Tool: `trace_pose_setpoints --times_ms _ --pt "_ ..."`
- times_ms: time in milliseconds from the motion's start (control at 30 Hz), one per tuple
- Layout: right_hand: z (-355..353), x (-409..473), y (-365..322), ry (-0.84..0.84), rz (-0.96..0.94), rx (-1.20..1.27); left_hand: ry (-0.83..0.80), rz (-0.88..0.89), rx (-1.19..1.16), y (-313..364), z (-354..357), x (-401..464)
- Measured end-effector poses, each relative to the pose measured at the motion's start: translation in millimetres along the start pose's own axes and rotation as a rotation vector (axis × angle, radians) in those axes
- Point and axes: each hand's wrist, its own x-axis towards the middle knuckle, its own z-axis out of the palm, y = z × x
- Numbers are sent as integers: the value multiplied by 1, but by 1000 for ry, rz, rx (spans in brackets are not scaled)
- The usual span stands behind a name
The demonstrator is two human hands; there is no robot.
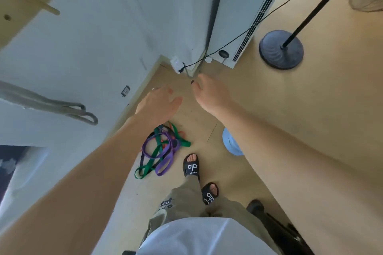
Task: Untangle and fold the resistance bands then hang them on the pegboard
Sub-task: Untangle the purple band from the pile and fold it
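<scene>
Task partly done, by the look of it. One grey band (68,109) already hangs folded from the wall at left, its upper end out of frame, so can't confirm which peg holds it. Pegboard (22,0) top left w/ two bare wooden pegs (48,8) in view, nothing on them. Rest of the bands (160,149) lie in a tangled pile on the floor (269,99) near the wall: green, purple, a dark one, bit of orange underneath, all looped thru each other. Left hand (158,102) and right hand (209,94) both stretched out fwd above the pile, apart from each other, holding nothing; fingers on both loose and spread, somewhat blurred. Person stands just beside the pile in black slippers (191,166). Left to do, approx: pick up pile, separate each band, fold, hang on free pegs. Most of the job remains.
</scene>
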Motion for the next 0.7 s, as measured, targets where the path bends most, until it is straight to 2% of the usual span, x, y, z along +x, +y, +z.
trace_pose_setpoints --times_ms 167,467,700 --pt "0 41 -10 -16 -80 1 3 -21 -73 2 -13 41" --pt "-4 130 -65 -144 -214 -42 75 -202 -213 -18 -53 96" --pt "45 213 -83 -392 -384 -110 183 -434 -354 -49 -41 142"
